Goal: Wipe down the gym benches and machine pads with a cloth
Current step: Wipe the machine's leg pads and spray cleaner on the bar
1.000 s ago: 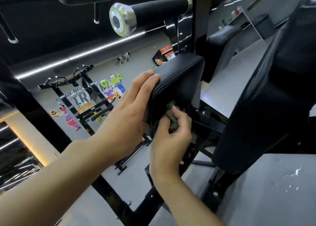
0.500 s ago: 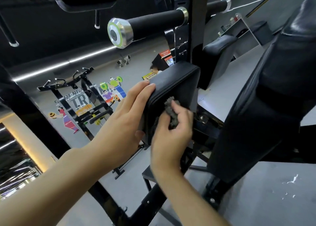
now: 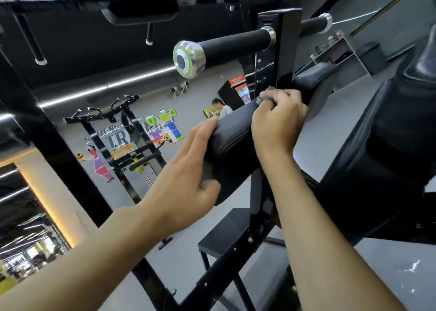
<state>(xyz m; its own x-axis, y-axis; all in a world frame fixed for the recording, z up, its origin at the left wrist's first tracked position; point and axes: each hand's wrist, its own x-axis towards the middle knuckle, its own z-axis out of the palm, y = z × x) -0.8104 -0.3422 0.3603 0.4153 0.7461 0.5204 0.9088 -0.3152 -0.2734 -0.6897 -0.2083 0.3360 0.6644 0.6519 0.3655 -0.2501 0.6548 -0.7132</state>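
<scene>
Wiping of machine pad (image 3: 233,134) underway: right hand (image 3: 278,124) pinches bunched cloth (image 3: 264,99) at its far top edge, left hand (image 3: 186,181) clasps its left end; next, likely a sweep across the top.

A wall mural (image 3: 168,126) and black rack (image 3: 131,126) lie beyond the left grip (image 3: 181,176). A shelf unit (image 3: 339,51) stands well beyond the right grip (image 3: 278,122).
</scene>
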